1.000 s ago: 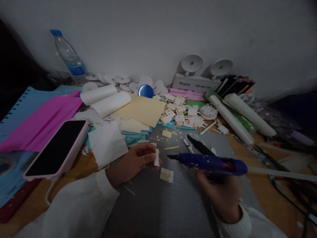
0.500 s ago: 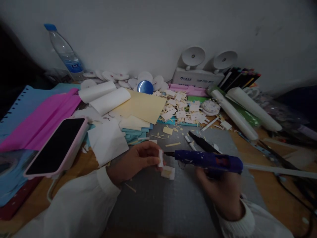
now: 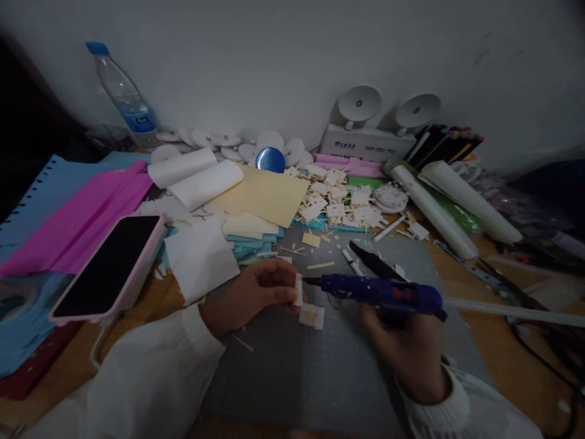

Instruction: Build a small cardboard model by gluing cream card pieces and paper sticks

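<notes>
Between the thumb and fingers of my left hand [image 3: 256, 294] is a small white paper piece [image 3: 298, 290], held on edge above the mat. My right hand [image 3: 409, 350] is wrapped round the handle of a blue hot glue gun [image 3: 381, 292], with a glue stick [image 3: 512, 312] sticking out of its back. The dark nozzle [image 3: 312, 281] points left and is at or very near the white piece; I cannot tell if they touch. Just below lies a small cream-and-white paper square [image 3: 311, 316] on the grey cutting mat [image 3: 274, 390].
A phone [image 3: 109, 265] lies at left beside pink paper [image 3: 77, 219]. Behind the mat are cream sheets [image 3: 260, 195] and a heap of small paper pieces [image 3: 336, 198]. A black-handled tool [image 3: 375, 261] rests behind the glue gun. A water bottle [image 3: 125, 97] stands at back left.
The glue gun has shifted very slightly left, its nozzle rising a little toward the top of the white piece. My left hand keeps its hold, and the view has moved slightly.
</notes>
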### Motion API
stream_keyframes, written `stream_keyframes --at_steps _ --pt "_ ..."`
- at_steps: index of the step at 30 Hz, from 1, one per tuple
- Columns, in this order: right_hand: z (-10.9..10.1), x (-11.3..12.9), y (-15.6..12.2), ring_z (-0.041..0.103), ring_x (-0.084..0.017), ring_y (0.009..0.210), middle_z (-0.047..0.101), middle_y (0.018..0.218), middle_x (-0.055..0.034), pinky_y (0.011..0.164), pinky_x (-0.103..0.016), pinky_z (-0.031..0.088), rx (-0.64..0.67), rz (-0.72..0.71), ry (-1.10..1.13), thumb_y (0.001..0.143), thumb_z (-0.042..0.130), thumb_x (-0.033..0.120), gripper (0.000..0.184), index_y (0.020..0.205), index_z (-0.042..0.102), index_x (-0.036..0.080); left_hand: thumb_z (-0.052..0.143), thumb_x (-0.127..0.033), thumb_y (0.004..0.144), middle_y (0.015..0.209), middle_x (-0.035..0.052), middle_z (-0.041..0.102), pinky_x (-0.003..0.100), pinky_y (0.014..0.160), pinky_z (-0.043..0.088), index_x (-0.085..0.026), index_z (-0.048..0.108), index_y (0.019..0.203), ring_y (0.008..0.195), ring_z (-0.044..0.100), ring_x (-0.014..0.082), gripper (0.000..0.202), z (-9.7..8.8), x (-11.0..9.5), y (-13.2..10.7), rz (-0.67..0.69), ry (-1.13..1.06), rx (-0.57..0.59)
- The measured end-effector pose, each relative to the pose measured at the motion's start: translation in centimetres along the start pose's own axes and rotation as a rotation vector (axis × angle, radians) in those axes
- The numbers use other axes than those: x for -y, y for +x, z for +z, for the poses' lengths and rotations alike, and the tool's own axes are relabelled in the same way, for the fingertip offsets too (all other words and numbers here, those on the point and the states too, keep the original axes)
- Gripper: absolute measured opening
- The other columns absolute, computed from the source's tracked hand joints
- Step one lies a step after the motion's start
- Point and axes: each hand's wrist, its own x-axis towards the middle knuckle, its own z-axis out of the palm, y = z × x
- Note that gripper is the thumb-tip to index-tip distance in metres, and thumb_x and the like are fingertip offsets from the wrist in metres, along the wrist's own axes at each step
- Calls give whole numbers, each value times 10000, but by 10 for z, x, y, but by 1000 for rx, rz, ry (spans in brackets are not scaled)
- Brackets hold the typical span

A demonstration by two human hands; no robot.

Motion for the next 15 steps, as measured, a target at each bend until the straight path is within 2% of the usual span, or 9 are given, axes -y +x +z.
stream_keyframes --at_steps 8,15 --pt "-2 0 2 551 -164 361 575 476 10 383 -252 409 23 -24 26 839 503 376 213 700 514 215 741 -146 726 715 -30 650 204 566 530 -170 645 893 593 665 117 194 -2 2 2 5 12 -32" --pt "-1 -1 1 618 -184 416 654 564 -20 412 -254 458 -12 -98 25 860 508 365 202 839 567 173 769 -167 707 717 -42 634 217 591 554 -172 658 856 613 678 122 186 -2 1 3 9 -48 -33"
